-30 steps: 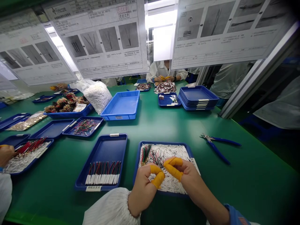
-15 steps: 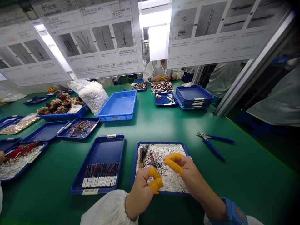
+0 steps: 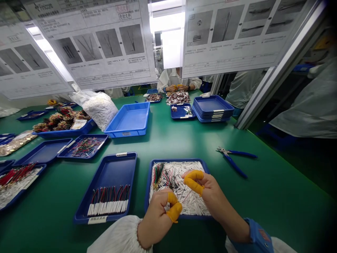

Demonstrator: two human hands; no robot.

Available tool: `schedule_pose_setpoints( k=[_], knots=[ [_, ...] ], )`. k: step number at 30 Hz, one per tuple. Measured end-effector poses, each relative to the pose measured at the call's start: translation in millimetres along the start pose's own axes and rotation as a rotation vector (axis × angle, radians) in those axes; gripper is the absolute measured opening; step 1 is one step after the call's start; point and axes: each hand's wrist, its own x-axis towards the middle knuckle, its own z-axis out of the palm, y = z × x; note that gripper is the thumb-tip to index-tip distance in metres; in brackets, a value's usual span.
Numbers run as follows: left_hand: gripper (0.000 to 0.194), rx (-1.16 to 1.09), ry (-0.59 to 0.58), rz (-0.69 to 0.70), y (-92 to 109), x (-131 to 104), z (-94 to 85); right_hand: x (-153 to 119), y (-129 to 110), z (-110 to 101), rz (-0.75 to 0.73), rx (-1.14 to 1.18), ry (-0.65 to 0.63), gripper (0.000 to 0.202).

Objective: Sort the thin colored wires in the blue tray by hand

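Note:
My left hand (image 3: 164,211), yellow cots on thumb and forefinger, is closed in a pinch over the front of a blue tray (image 3: 147,188). Thin wires (image 3: 182,195) stick up from its fingertips toward my right hand. My right hand (image 3: 201,184) wears the same cots and is closed with thumb and finger together; what lies between them is too small to make out. Beneath both hands the tray is full of white tubes (image 3: 195,203). A bundle of red, black and green wires (image 3: 158,174) lies on them at the left.
Left of my hands, a blue tray (image 3: 116,168) holds a row of white-sleeved wires (image 3: 107,207). Blue-handled cutters (image 3: 234,160) lie at the right. Behind are a lighter blue bin (image 3: 129,117), a bag (image 3: 101,109) and stacked trays (image 3: 213,109). Across the table sits a person (image 3: 179,82).
The whole view has shifted slightly, with the table things appearing farther left. My hands keep nearly the same pinched pose, close together over the tray.

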Motion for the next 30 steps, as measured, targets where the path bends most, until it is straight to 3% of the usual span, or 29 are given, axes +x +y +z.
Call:
schedule_pose_setpoints(
  k=[4, 8, 11, 14, 19, 22, 26, 30],
  knots=[
    [0.028, 0.1, 0.022, 0.008, -1.1, -0.4, 2.7, -0.8, -1.9, -1.0, 0.0, -0.028, -0.101, 0.018],
    [0.027, 0.273, 0.014, 0.081, -3.4, 0.0, 6.5, -3.7, -6.2, -0.3, -0.18, -0.174, -0.189, 0.017],
    [0.028, 0.365, -0.016, 0.13, -4.0, 0.2, 7.8, -5.4, -6.3, 1.3, -0.322, -0.288, -0.223, 0.003],
    [0.025, 0.374, -0.043, 0.196, -3.7, -0.5, 7.5, -4.4, -3.2, 1.2, -0.34, -0.267, -0.144, 0.005],
    [0.02, 0.314, 0.084, 0.171, -4.1, -1.7, 3.7, 4.9, -2.4, -10.8, -0.095, -0.202, 0.06, 0.016],
    [0.021, 0.244, 0.161, 0.08, -2.7, -1.2, 0.2, 10.2, -1.9, -20.3, -0.051, -0.439, 0.104, 0.017],
    [0.019, 0.208, 0.192, 0.019, -0.4, -0.6, -1.1, 9.6, 4.3, -18.0, -0.124, -0.968, -0.031, 0.012],
    [0.019, 0.22, 0.168, 0.013, -0.4, 0.2, 1.5, 5.9, 9.4, -6.2, -0.212, -1.174, -0.086, 0.018]
  ],
)
